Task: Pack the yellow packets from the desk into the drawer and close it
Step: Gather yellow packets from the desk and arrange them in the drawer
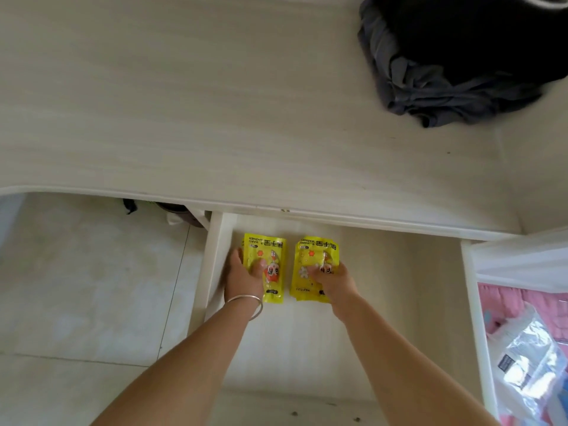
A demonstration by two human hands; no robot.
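Observation:
The white drawer [399, 287] stands pulled open under the desk's front edge. Two yellow hand-warmer packets lie inside it, at its far left. My left hand [242, 279] grips the left packet [270, 253], thumb on its face and fingers round its left edge. My right hand [335, 281] holds the right packet [310, 256], which looks like a small stack, with thumb and fingers curled over its lower right part. A silver bangle sits on my left wrist. The desk top [215, 118] shows no yellow packets.
A heap of dark grey and black cloth [445, 72] lies on the desk's far right. A second open drawer [528, 348] at the right holds plastic bags and pink fabric. Pale floor tiles [92, 287] lie to the left of the drawer.

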